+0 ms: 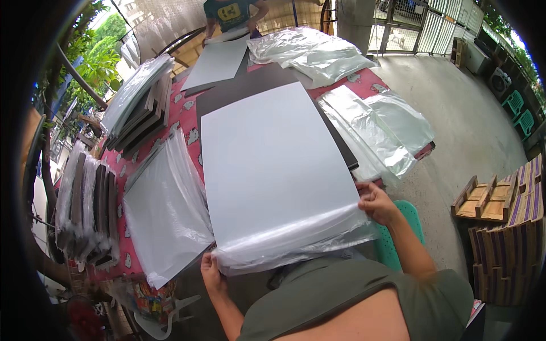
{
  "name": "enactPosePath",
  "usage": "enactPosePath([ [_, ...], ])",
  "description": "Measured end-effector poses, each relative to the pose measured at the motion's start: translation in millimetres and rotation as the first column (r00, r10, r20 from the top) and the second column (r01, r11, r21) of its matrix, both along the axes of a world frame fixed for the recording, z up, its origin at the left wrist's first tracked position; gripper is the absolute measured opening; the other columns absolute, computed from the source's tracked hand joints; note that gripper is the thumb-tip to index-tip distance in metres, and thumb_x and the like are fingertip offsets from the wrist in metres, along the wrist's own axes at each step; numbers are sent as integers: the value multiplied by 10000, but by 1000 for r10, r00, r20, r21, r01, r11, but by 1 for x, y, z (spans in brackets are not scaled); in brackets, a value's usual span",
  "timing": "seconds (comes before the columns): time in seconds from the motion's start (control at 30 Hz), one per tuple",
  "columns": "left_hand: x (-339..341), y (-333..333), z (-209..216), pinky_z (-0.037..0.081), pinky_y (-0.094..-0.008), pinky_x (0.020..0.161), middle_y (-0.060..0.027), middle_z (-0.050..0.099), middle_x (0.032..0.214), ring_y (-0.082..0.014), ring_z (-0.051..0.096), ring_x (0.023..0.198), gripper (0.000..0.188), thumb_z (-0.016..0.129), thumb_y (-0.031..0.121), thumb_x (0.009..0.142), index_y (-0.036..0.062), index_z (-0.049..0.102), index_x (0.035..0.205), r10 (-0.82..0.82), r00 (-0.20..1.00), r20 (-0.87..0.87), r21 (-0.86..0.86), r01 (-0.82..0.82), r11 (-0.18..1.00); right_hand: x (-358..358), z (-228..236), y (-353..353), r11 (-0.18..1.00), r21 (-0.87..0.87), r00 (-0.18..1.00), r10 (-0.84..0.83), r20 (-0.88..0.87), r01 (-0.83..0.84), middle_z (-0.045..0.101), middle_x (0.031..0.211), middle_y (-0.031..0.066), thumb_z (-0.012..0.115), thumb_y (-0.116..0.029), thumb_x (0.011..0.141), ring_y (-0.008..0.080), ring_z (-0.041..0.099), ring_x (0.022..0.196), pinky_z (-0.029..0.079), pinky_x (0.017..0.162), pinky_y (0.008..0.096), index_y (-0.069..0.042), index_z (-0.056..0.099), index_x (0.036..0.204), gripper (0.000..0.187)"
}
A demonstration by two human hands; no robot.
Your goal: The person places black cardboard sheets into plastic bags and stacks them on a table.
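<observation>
A large white board [273, 153] lies in front of me on a dark board [244, 91]. Clear plastic [296, 238], apparently a bag, wraps around the near end of the white board. At its near left corner my left hand [211, 274] is closed on the plastic's edge. My right hand [376, 203] pinches the plastic at the right side, close to the white board's edge. The rest of the plastic hangs in loose folds toward my body. Left of the white board lies a plastic-covered pale sheet [168, 210].
A red patterned cloth [190, 116] covers the table. Dark boards [145, 116] and wrapped bundles [85, 210] stack at left; plastic bags [381, 128] lie at right. Across the table, a person handles another pale board [219, 62]. A green stool [406, 224] and cartons [506, 250] stand right.
</observation>
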State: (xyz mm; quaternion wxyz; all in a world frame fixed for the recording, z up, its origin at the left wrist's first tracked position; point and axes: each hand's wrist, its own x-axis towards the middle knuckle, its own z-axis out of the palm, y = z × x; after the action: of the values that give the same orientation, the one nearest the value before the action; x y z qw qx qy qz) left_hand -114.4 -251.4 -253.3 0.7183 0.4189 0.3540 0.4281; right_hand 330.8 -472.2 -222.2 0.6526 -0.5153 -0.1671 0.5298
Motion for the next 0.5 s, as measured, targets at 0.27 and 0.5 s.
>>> enactPosePath([
  [0.27, 63, 94, 233, 417, -382, 891, -140, 497, 1170, -234, 514, 1003, 322, 416, 189, 912, 23, 450, 1185, -28, 872, 489, 405, -198, 893, 72, 235, 92, 838, 545, 528, -450, 720, -30, 627, 802, 101, 530, -170, 814, 172, 603, 676, 488, 620, 289, 37, 582, 900, 231],
  [0.5, 153, 199, 360, 402, -218, 462, -57, 571, 691, -100, 514, 526, 349, 565, 320, 842, 16, 547, 1014, 407, 909, -87, 748, -210, 629, 104, 354, 214, 736, 675, 116, -676, 728, 54, 530, 610, 14, 620, -321, 806, 62, 510, 649, 391, 547, 211, -3, 632, 874, 325],
])
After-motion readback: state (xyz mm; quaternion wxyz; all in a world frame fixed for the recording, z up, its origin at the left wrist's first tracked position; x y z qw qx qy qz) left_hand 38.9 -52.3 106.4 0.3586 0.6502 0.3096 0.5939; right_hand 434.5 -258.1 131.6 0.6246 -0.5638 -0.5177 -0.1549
